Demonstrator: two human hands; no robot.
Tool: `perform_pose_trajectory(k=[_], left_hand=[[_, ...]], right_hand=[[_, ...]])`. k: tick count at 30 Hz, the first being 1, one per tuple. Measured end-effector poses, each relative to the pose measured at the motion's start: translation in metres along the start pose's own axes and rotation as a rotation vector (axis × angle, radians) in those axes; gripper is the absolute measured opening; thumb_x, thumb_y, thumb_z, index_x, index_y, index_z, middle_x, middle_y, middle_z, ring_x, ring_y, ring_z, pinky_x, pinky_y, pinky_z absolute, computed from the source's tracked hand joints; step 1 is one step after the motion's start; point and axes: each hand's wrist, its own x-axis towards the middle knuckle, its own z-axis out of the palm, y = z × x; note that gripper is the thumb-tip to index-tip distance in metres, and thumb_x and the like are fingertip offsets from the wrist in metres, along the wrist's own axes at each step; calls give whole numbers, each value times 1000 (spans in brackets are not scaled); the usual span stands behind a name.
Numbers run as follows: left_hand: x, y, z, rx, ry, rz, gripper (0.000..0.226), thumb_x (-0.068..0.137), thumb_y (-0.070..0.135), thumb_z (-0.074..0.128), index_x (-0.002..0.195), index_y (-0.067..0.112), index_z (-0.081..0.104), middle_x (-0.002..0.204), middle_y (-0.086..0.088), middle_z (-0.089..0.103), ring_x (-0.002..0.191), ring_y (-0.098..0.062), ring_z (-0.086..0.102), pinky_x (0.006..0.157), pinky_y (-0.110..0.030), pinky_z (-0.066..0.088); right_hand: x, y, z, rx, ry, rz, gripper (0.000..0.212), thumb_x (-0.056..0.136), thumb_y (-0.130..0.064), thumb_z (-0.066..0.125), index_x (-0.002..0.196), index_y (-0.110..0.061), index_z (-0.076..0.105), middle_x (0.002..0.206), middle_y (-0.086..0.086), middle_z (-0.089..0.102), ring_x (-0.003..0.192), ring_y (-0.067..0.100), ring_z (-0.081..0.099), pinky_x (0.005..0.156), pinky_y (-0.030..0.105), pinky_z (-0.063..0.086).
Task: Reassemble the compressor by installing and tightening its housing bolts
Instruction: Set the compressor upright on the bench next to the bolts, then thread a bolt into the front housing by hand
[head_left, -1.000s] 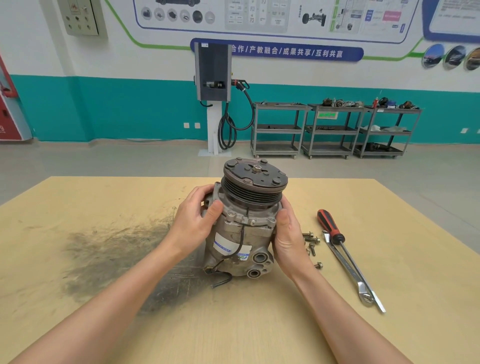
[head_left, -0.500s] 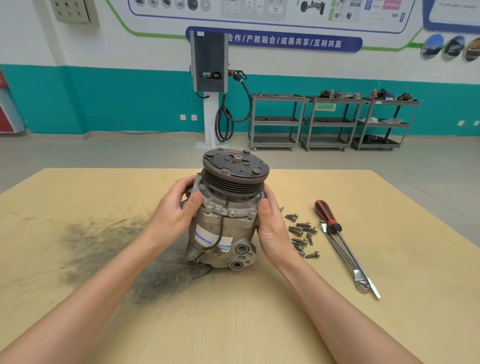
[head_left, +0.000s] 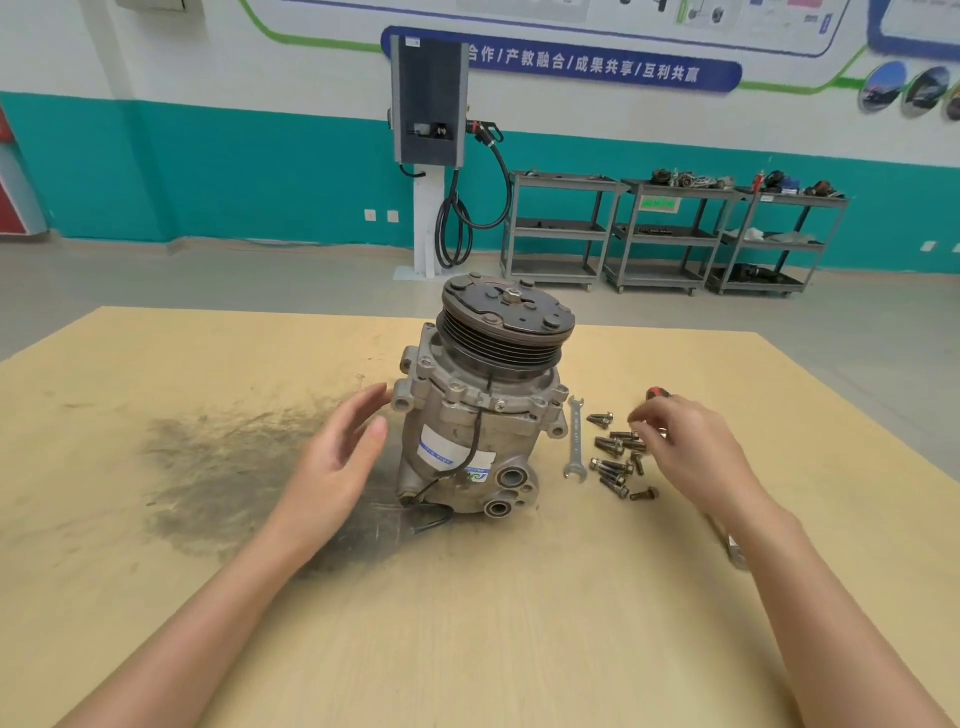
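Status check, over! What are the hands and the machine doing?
Left hand open beside compressor. Right hand open over bolts. Compressor upright, unheld. Wrench between.

Both forearms are bare to the frame's edge, with no sleeves visible. The left hand (head_left: 337, 457) and right hand (head_left: 691, 452) wear no gloves.

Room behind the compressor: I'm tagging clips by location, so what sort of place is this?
Probably an automotive training workshop: a charging station on the wall, parts carts, and technical posters.
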Motion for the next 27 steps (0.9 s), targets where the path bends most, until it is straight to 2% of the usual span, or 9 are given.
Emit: perform_pose_trajectory(k=[4,8,10,12,14,18,21,24,27], left_hand=[[-7,-9,7,80,-32,8,43,92,40,48,134,29,49,135,18,53,128,3,45,110,-28,35],[-15,-15,11,241,-58,50,53,94,53,40,142,29,41,141,19,47,132,7,38,110,-27,32],[-16,-15,11,277,-62,62,63,91,58,34,145,26,37,144,18,43,134,7,35,111,-24,29],[-17,-14,12,274,-79,67,78,86,71,29,147,22,33,146,18,39,135,7,32,110,-15,26],[-19,-12,13,246,-95,80,89,80,82,25,148,24,30,146,21,36,135,11,29,106,-5,22],[-22,-9,15,239,-112,105,73,80,83,25,140,41,22,144,30,29,133,19,23,101,1,18],[-23,-11,14,262,-126,112,68,82,81,26,139,46,17,145,33,26,135,16,22,103,0,17],[-23,-13,14,277,-146,128,67,83,79,29,140,47,15,146,35,24,137,14,22,105,-1,17],[-23,-15,13,287,-171,144,78,78,84,33,142,45,12,147,32,22,137,13,21,106,-2,17]], right_hand=[[-4,20,-5,-246,-407,67,16,93,-19,54,103,-26,64,95,-4,48,97,20,51,84,34,45],[-7,21,-11,-223,-573,82,24,94,-13,46,103,-30,59,101,-1,51,92,14,46,77,25,37],[-8,19,-14,-205,-595,87,20,95,-17,46,102,-31,58,101,0,53,90,14,47,72,25,35],[-8,19,-15,-188,-585,94,6,97,-29,50,98,-30,56,98,-1,57,84,11,49,66,23,36],[-10,18,-15,-149,-583,121,16,94,-45,54,90,-29,53,91,-2,57,79,9,50,62,22,37],[-12,9,-10,-147,-612,151,43,81,-66,60,80,-24,48,82,-5,54,71,8,48,58,24,35],[-12,0,-1,-217,-580,88,45,80,-64,63,78,-24,45,75,-7,52,67,7,47,54,24,32],[-12,-4,4,-214,-553,39,38,83,-55,65,86,-25,43,77,-8,50,69,8,47,55,26,34],[-13,-3,5,-143,-548,-8,29,87,-44,66,92,-29,42,75,-13,48,67,3,46,53,22,31]])
